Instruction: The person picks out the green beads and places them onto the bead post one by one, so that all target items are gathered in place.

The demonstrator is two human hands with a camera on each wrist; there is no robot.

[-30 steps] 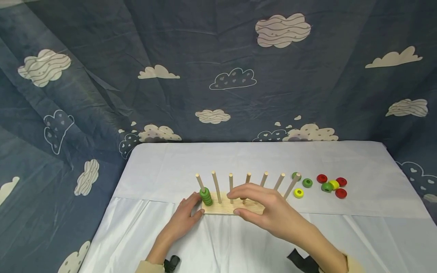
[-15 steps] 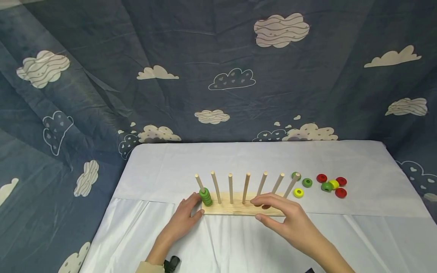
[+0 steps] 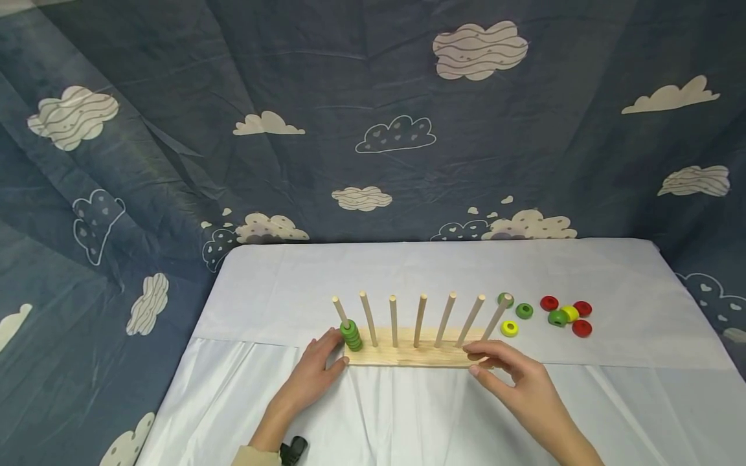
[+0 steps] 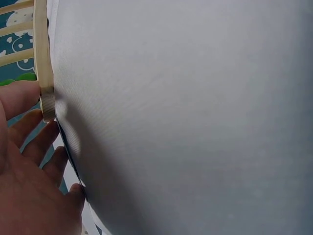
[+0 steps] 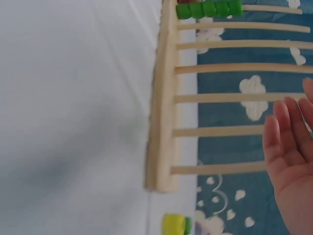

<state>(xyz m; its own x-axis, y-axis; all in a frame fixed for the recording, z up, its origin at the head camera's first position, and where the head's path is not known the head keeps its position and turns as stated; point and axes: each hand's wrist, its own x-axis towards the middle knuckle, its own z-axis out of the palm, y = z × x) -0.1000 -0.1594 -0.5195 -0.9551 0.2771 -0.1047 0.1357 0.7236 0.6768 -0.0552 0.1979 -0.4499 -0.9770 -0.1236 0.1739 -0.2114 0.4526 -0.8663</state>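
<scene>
A person's right hand (image 3: 519, 385), fingers loosely bent, apparently holding nothing, hovers by the right end of a wooden rack (image 3: 408, 356) on a white cloth (image 3: 280, 285); the left hand (image 3: 317, 367) grips the opposite end between thumb and fingers. The rack looks light and stiff, best held by its base rather than its slim pegs (image 3: 420, 320). Green rings (image 3: 351, 336) fill the leftmost; farther right, loose beads (image 3: 524, 311), probably hard and smooth, suit a rim pinch. Behind hangs a cloud-print curtain (image 3: 315, 168).

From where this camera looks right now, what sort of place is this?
Probably a makeshift play or filming corner: a dark cloud-print curtain hangs behind and beside a white-covered table, which bears a wooden peg stand and loose coloured beads.
</scene>
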